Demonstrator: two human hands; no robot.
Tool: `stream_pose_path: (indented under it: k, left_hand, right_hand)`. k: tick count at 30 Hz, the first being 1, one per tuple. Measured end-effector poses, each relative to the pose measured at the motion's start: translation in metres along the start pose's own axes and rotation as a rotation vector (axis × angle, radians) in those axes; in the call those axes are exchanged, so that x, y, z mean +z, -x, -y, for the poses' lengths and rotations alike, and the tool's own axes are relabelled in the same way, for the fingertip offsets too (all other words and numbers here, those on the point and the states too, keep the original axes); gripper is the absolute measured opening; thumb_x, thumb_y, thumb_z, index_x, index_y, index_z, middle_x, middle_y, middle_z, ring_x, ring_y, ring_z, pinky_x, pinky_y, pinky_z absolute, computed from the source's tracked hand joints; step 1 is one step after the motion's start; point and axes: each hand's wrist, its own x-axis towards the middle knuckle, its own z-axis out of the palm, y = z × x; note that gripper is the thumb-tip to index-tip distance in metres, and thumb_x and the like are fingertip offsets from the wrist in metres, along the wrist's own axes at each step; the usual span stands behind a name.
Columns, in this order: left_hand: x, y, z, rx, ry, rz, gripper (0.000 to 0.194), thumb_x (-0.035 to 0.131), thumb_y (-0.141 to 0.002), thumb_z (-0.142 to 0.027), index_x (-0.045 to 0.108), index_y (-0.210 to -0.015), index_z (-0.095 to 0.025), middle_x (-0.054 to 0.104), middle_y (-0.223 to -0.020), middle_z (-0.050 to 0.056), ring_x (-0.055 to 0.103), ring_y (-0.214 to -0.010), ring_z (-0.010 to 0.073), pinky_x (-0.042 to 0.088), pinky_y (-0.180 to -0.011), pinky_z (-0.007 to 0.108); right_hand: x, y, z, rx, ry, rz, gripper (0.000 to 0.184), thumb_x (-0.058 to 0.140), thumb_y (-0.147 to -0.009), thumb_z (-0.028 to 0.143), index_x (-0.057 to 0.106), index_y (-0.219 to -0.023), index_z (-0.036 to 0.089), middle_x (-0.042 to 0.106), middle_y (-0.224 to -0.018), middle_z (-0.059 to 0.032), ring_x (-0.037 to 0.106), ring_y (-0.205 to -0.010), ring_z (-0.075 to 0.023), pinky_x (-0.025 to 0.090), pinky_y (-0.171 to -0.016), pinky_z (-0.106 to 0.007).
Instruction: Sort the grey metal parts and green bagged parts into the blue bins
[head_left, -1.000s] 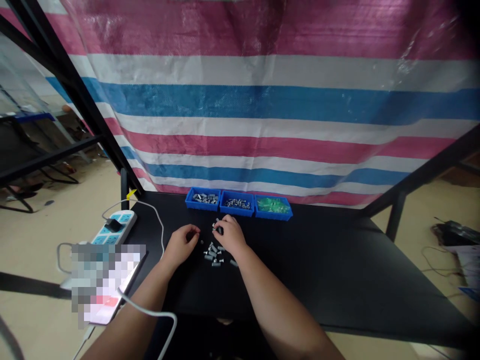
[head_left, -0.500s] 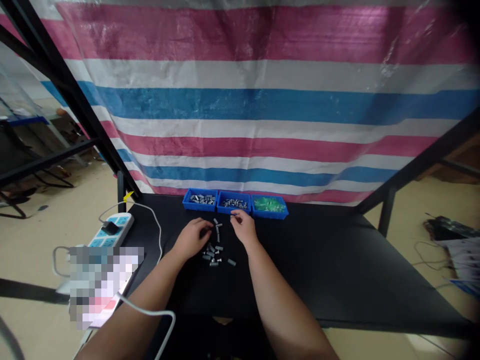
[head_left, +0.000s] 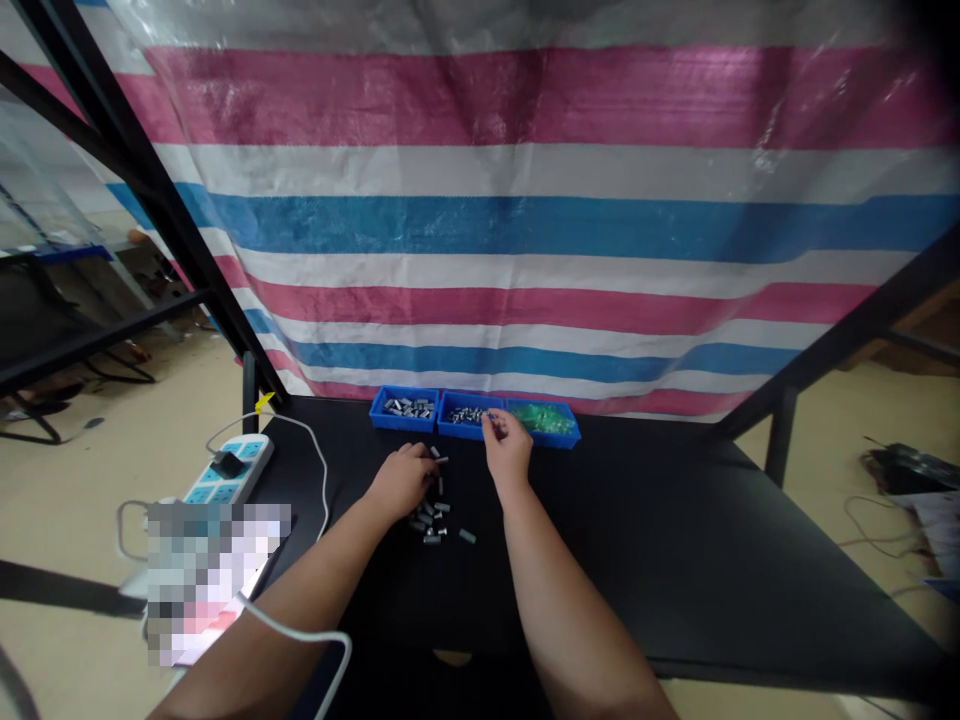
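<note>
My left hand (head_left: 405, 482) rests over the table with its fingers curled, beside loose grey metal cylinders (head_left: 441, 487). Whatever its fingertips hold is hidden. Thumb and fingers of my right hand (head_left: 510, 450) are pinched together at the right end of the middle blue bin (head_left: 461, 432), which contains small shiny metal pieces that look like screws. I cannot make out what lies in that pinch. Nearer me, a small pile of metal cylinders and screws (head_left: 431, 525) lies partly behind my left hand, with one single cylinder (head_left: 467, 536) to its right.
A left blue bin (head_left: 403, 422) has metal cylinders in it; a right blue bin (head_left: 555, 440) has green translucent pieces. At left are a power strip (head_left: 251, 460), a white cable (head_left: 325, 470) and a blurred-out bright device (head_left: 255, 545). A striped sheet (head_left: 510, 230) hangs behind the black table (head_left: 645, 560).
My right hand has moved right and slightly farther away, to the middle bin's right end. My left hand has shifted slightly right over the loose cylinders. The whole view has tilted a little.
</note>
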Motion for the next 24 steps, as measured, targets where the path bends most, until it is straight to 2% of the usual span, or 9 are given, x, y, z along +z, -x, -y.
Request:
stream_pose_path:
  k: [4, 8, 13, 18, 24]
  left_hand:
    - [0.003, 0.002, 0.002, -0.015, 0.030, -0.005, 0.017, 0.059, -0.089, -0.020, 0.073, -0.096, -0.023, 0.067, -0.102, 0.007, 0.060, -0.098, 0.0228, 0.046, -0.086, 0.033]
    - [0.003, 0.003, 0.001, -0.093, 0.064, -0.017, 0.017, 0.053, -0.093, -0.023, 0.070, -0.097, -0.022, 0.069, -0.098, 0.007, 0.064, -0.094, 0.0215, 0.046, -0.080, 0.030]
    - [-0.001, 0.005, -0.001, -0.142, 0.105, -0.037, 0.013, 0.057, -0.087, -0.020, 0.066, -0.096, -0.024, 0.070, -0.098, 0.005, 0.067, -0.088, 0.0205, 0.045, -0.073, 0.028]
    - [-0.001, 0.009, 0.008, -0.157, 0.280, -0.194, 0.018, 0.056, -0.087, -0.021, 0.066, -0.102, -0.022, 0.071, -0.097, 0.005, 0.066, -0.085, 0.0189, 0.047, -0.074, 0.028]
    - [0.019, 0.017, 0.037, -0.326, 0.550, -0.361, 0.019, 0.061, -0.083, -0.031, 0.068, -0.096, -0.020, 0.073, -0.086, 0.003, 0.067, -0.075, 0.0183, 0.049, -0.071, 0.028]
  right_hand:
    - [0.004, 0.001, -0.007, 0.061, 0.060, 0.017, 0.033, 0.065, -0.086, 0.042, 0.072, -0.106, 0.016, 0.066, -0.071, -0.0018, 0.058, -0.059, -0.0156, 0.051, -0.064, -0.028]
    - [-0.005, 0.006, -0.005, 0.069, 0.048, 0.007, 0.027, 0.060, -0.089, 0.041, 0.071, -0.095, 0.017, 0.064, -0.067, -0.0007, 0.057, -0.057, -0.0147, 0.048, -0.062, -0.027]
    - [-0.013, 0.006, -0.003, 0.129, 0.018, 0.011, 0.026, 0.059, -0.088, 0.041, 0.070, -0.088, 0.017, 0.060, -0.062, 0.0009, 0.055, -0.054, -0.0143, 0.045, -0.059, -0.026]
    - [-0.014, 0.006, -0.007, 0.179, -0.027, 0.010, 0.026, 0.059, -0.087, 0.041, 0.070, -0.087, 0.017, 0.060, -0.063, 0.0002, 0.056, -0.057, -0.0154, 0.045, -0.060, -0.027]
    - [-0.013, 0.006, -0.011, 0.206, -0.043, 0.025, 0.025, 0.059, -0.086, 0.040, 0.070, -0.085, 0.018, 0.061, -0.064, 0.0000, 0.055, -0.057, -0.0157, 0.046, -0.060, -0.027]
